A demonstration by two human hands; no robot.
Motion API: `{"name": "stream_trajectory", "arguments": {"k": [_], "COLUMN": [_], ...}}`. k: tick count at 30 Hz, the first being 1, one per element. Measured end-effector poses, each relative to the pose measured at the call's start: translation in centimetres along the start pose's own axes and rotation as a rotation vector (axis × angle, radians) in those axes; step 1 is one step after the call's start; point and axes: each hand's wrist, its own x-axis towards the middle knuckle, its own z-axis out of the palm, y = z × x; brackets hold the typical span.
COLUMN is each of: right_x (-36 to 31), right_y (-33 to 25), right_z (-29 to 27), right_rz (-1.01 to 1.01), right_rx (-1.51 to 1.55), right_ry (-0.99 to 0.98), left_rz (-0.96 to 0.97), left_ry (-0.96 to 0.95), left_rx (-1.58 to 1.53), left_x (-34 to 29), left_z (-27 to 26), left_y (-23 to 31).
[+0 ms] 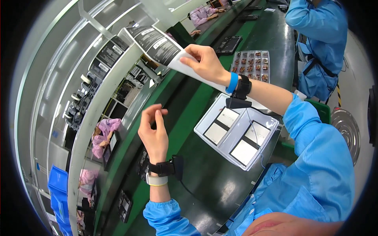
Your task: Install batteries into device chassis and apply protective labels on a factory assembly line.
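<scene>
My right hand [204, 63] is raised over the green conveyor belt [189, 114] and pinches the white edge of a long sheet of black printed labels [157, 43]. The sheet stretches up and left from my fingers. My left hand [153, 131] is held up lower down, fingers curled together, thumb and fingertips meeting; whether something small sits between them cannot be told. Both wrists carry black straps; the right also has a blue band. Below my right forearm lies a pale grey tray [208, 114] with two compartments holding black-and-white cards.
A clear tray of small brown parts [252, 65] and a dark device [228, 44] lie further along the belt. A person in a blue coat [319, 43] stands at the right. People in pink [104, 133] work beyond the belt. Blue bins [57, 192] stand lower left.
</scene>
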Motion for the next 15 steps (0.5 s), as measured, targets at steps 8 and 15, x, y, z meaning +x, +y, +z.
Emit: {"name": "stream_trajectory", "arguments": {"k": [8,15], "right_x": [-2.3,-1.4], "right_y": [-4.3,-2.3], "right_z": [-2.1,-2.2], "right_rz": [-0.076,-0.002], "right_rx": [0.097,0.150], "right_ry": [-0.179,-0.160], "left_rz": [0.463,0.534], "left_ry": [0.068,0.202], "left_rx": [0.268,0.404], "left_x": [3.3,6.0], "left_z": [4.6,7.1], "left_y": [5.3,5.0]}}
